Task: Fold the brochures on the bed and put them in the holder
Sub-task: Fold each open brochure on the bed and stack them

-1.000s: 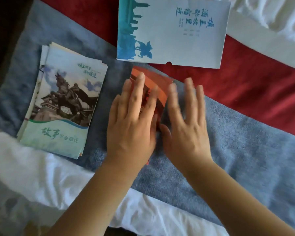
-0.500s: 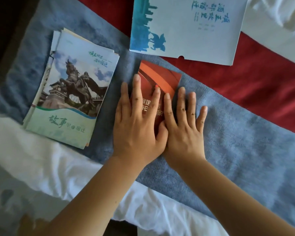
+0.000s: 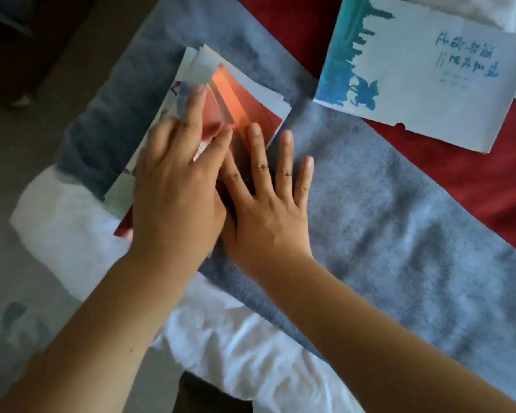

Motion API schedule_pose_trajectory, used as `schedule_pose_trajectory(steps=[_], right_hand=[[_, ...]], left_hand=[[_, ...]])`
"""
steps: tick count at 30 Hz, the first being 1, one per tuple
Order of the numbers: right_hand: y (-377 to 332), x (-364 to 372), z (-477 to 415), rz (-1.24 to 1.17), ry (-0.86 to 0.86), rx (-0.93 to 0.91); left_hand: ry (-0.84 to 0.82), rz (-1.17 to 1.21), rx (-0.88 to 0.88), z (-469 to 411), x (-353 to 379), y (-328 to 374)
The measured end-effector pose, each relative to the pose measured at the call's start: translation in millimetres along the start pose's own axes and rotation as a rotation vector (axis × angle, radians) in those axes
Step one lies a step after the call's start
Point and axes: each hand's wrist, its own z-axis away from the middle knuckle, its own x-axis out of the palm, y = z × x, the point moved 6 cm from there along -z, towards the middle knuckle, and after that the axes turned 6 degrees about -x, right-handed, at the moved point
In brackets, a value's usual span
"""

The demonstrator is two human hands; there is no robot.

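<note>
A folded red brochure (image 3: 246, 107) lies on top of the stack of brochures (image 3: 196, 63) at the left of the grey-blue towel (image 3: 399, 222). My left hand (image 3: 176, 189) rests flat on the red brochure with straight fingers and covers most of it. My right hand (image 3: 268, 210) lies beside it with fingers spread; its index and middle fingers touch the brochure's right edge, and the others lie on the towel. The holder (image 3: 414, 84), a white paper sleeve with a blue skyline print, lies flat at the upper right, apart from both hands.
The towel runs diagonally across a red blanket (image 3: 489, 180). White bedding (image 3: 245, 347) bunches along the near edge. The bed's left edge drops to a dark floor (image 3: 18, 144).
The red brochure has slid left from the bare towel onto the stack, under both hands. The view has shifted, so the holder now sits farther right.
</note>
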Motion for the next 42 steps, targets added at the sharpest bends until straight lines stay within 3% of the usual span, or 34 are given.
schedule_pose_trajectory(steps=[6,13,19,22,25,27,35,39,42], right_hand=[[-9,3,-11,0.023,-0.101,0.020],[-15,1,-27,0.158,-0.346,0.019],[-8,6,-58,0.138,-0.427,0.050],[-2,-1,-65,0.126,-0.337,0.001],[8,-16,-52,0.044,-0.193,-0.083],[28,-25,-31,-0.002,-0.153,-0.094],[219,-85,119,0.100,-0.007,0.354],[310,-119,188,0.085,0.040,0.531],[355,-141,222,0.087,0.108,0.627]], left_hand=[[-0.142,-0.008,-0.005,5,7,-39],[-0.408,0.115,-0.073,22,24,-45],[-0.595,-0.211,-0.155,0,45,-42],[-0.503,-0.333,-0.257,-8,27,-35],[-0.193,-0.292,-0.087,-10,1,-7],[-0.090,-0.175,-0.020,-8,-6,10],[-0.111,-0.018,0.245,2,39,135],[-0.048,-0.029,0.368,-27,52,203],[-0.111,-0.135,0.349,-60,68,237]])
